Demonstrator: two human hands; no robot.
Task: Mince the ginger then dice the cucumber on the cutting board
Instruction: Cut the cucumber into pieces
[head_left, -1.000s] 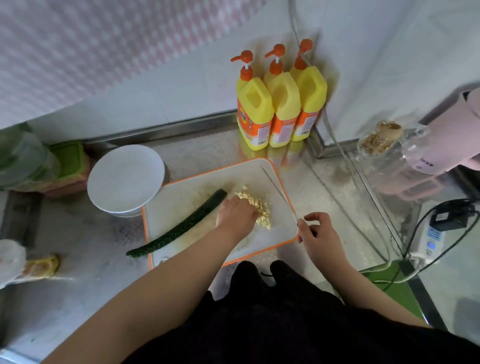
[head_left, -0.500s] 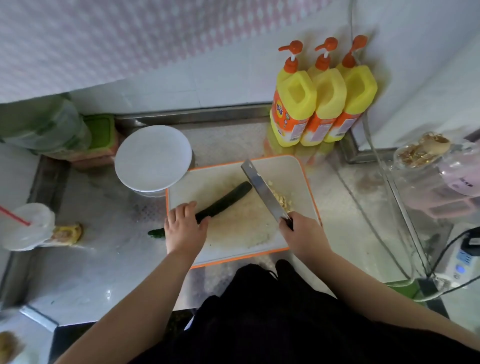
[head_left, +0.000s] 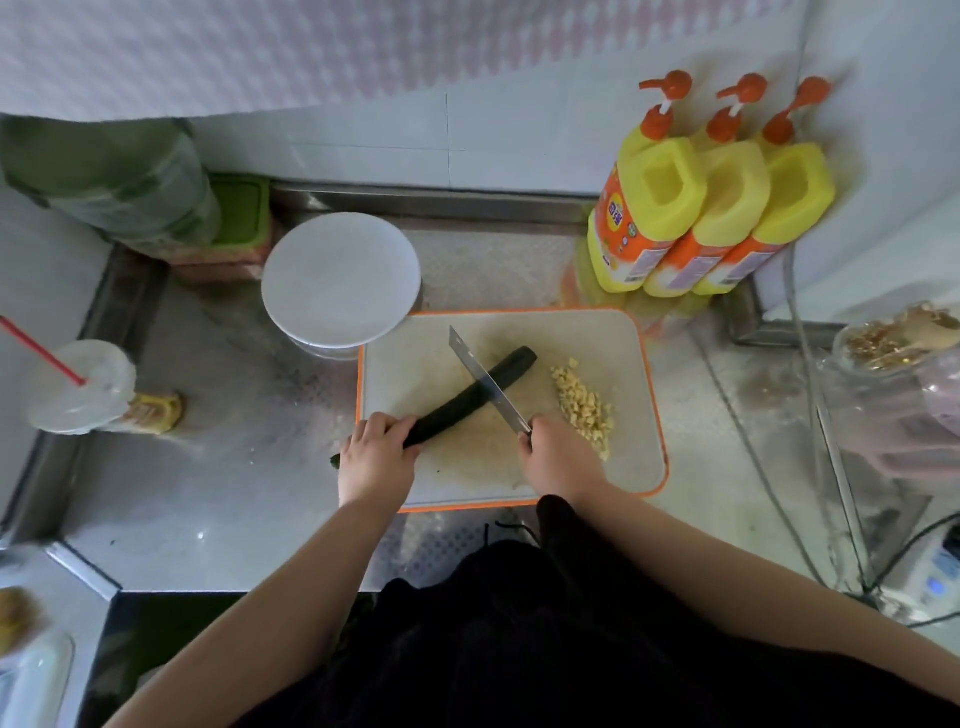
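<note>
Steel counter, cutting board at its middle. Cucumber laid diagonally across the board, its near end past the left edge, gripped by the left hand. Knife handle clasped by the right hand, blade set across the cucumber. Minced ginger heaped toward the board's right edge.

Three yellow pump bottles with orange pumps, upper right of the frame, in a touching row. One cutting board, orange-rimmed, centre. One cucumber on it, whole. One knife. One heap of minced ginger, pieces too small to count. One white round plate, upper centre. One lidded cup with one red straw, left edge. Two hands: left hand, right hand.
</note>
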